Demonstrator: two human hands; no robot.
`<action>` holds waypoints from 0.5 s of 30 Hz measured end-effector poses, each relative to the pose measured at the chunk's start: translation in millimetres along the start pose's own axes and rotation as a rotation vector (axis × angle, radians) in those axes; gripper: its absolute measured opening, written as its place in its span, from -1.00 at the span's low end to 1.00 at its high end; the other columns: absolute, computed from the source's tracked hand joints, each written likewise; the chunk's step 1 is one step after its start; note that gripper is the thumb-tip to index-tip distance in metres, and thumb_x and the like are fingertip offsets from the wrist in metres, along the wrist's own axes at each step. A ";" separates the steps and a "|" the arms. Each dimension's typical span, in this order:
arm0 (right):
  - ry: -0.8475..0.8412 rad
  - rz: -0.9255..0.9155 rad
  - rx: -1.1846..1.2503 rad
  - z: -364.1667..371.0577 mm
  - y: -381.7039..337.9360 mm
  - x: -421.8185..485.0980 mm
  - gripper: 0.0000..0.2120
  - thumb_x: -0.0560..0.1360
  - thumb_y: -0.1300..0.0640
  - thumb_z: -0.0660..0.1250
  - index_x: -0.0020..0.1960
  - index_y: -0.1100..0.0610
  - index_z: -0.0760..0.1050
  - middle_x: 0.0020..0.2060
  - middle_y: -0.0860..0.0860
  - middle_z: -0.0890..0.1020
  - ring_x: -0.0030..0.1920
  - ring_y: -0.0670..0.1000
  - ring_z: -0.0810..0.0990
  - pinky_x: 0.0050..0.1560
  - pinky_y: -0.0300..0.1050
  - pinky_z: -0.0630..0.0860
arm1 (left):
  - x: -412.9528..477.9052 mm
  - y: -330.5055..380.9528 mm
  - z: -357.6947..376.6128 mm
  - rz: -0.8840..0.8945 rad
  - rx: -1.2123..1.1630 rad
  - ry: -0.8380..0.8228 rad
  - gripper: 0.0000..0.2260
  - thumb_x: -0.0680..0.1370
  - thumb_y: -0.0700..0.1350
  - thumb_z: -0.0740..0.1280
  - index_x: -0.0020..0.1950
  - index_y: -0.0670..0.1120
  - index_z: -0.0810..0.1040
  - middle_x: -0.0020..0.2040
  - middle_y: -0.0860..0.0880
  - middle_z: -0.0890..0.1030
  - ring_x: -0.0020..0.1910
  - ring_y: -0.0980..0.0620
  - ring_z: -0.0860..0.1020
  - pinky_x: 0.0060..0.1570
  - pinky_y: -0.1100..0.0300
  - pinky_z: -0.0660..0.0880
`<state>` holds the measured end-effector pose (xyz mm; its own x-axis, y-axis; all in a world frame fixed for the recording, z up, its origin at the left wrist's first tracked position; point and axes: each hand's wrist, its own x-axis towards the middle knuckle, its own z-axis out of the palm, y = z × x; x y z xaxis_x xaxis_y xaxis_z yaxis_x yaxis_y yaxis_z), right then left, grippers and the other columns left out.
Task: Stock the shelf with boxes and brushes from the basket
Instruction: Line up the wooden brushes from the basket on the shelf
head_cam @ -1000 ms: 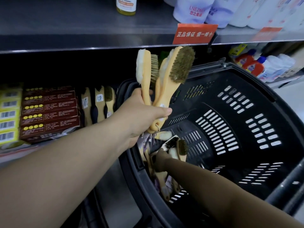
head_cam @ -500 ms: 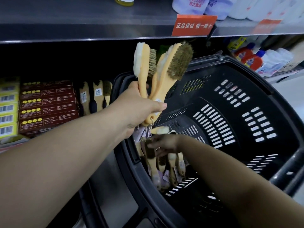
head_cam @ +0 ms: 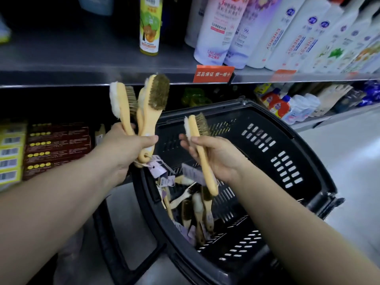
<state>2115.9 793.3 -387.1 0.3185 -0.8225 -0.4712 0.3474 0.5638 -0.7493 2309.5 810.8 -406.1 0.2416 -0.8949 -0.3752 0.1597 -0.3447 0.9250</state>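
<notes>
The left hand (head_cam: 125,147) grips a bunch of brushes (head_cam: 144,108) by their handles, above the basket (head_cam: 287,161). The right hand (head_cam: 213,157) holds one brush (head_cam: 200,149) at mid-handle. They look light and stiff; the smooth handle is the best place to grip.

Right hand (head_cam: 216,159) is out of the black slotted plastic basket (head_cam: 298,145). It was down among the loose brushes (head_cam: 197,212) at the bottom and is now raised above them, gripping one yellow-handled brush with tan bristles and a white fleece back (head_cam: 206,169), head up. That brush now sits just beside the left hand's (head_cam: 125,147) bundle of yellow brushes (head_cam: 148,112).
</notes>
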 end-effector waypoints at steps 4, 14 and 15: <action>-0.051 0.009 -0.031 33.0 6.5 -10.8 -0.83 0.56 0.16 0.25 0.11 0.21 0.42 -0.11 0.17 0.64 -0.35 -0.06 0.64 -0.34 -0.25 0.57 | -3.1 -3.2 -22.7 0.008 -0.023 0.126 -0.63 0.43 -0.22 0.46 0.17 -0.17 0.42 -0.03 -0.10 0.58 -0.12 -0.06 0.56 -0.25 0.13 0.46; -0.090 -0.016 -0.103 63.4 2.2 -16.8 -0.71 0.52 0.49 0.06 0.19 0.38 0.42 -0.06 0.17 0.58 -0.15 -0.01 0.61 -0.10 -0.24 0.59 | -10.0 -6.6 -22.5 -0.030 -0.092 0.043 -0.61 0.46 -0.28 0.42 0.25 -0.19 0.41 0.06 -0.15 0.61 -0.04 -0.05 0.58 -0.09 0.11 0.51; -0.086 -0.027 -0.106 63.7 1.6 -16.6 -0.73 0.53 0.49 0.07 0.16 0.38 0.43 -0.07 0.16 0.59 -0.14 -0.02 0.62 -0.10 -0.26 0.59 | -12.2 -6.7 -19.2 -0.032 -0.093 0.033 -0.58 0.46 -0.27 0.42 0.28 -0.18 0.40 0.10 -0.16 0.60 0.03 -0.09 0.58 0.03 0.05 0.51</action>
<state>2167.3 812.6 -350.8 0.3865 -0.8250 -0.4124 0.2630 0.5271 -0.8081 2323.8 829.4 -408.9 0.2663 -0.8734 -0.4077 0.2558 -0.3437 0.9036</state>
